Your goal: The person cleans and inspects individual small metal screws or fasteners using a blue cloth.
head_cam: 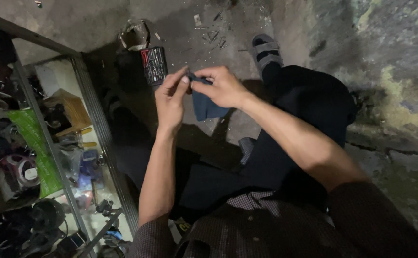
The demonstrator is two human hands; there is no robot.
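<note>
From the head view, we pinch a small dark blue cloth between both hands, left hand and right hand closed on its top edge above our lap. Its folds are hard to make out; the glass cabinet is cut off at the left.

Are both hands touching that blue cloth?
Touching. The head view shows the left hand and right hand both pinching the top edge of the cloth.

Near the frame's centre I see a small, matt dark-blue cloth piece, soft and creased. Below it spreads rough, stained grey concrete floor. At left, a dull metal-framed glass cabinet looks glossy; upper centre, a printed black can shines faintly.
</note>
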